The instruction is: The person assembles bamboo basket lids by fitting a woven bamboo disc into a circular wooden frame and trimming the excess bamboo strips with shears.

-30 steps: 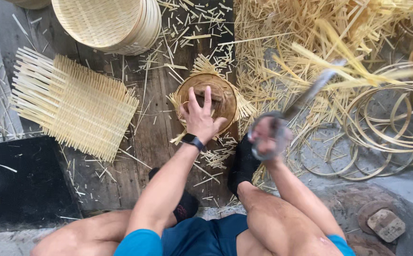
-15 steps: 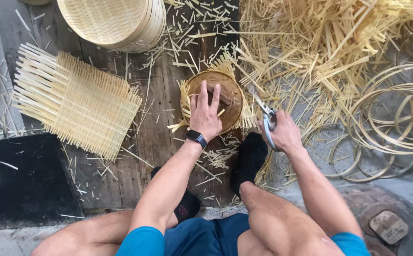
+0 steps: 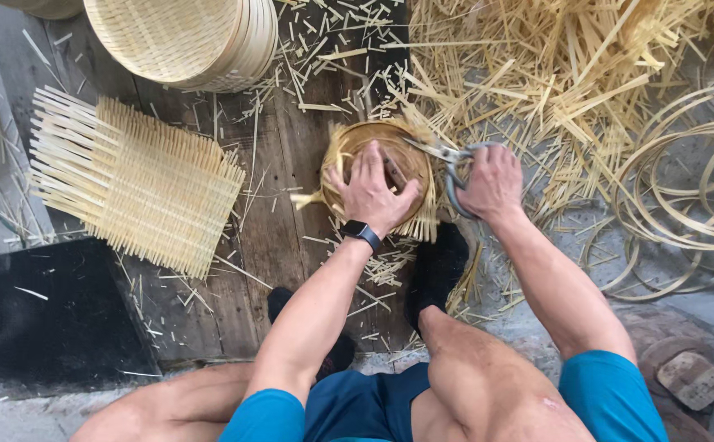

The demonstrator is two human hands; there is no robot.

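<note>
A small round bamboo basket (image 3: 349, 143) with loose strip ends sticking out lies on the wooden floor planks. My left hand (image 3: 371, 194), with a dark watch on the wrist, presses flat on top of it. My right hand (image 3: 492, 182) grips a pair of metal scissors (image 3: 443, 154) whose blades point left, at the basket's upper right rim. My feet in black socks (image 3: 437, 270) rest just below the basket.
A flat woven bamboo mat (image 3: 132, 184) lies at left. A stack of round woven trays (image 3: 185, 37) sits at top. Heaped bamboo strips (image 3: 553, 74) and bamboo hoops (image 3: 684, 188) fill the right. A black mat (image 3: 42, 315) lies lower left.
My right hand came down from a raised, blurred position and brought the scissors to the basket's rim. My left hand stayed on the basket, shifting slightly.
</note>
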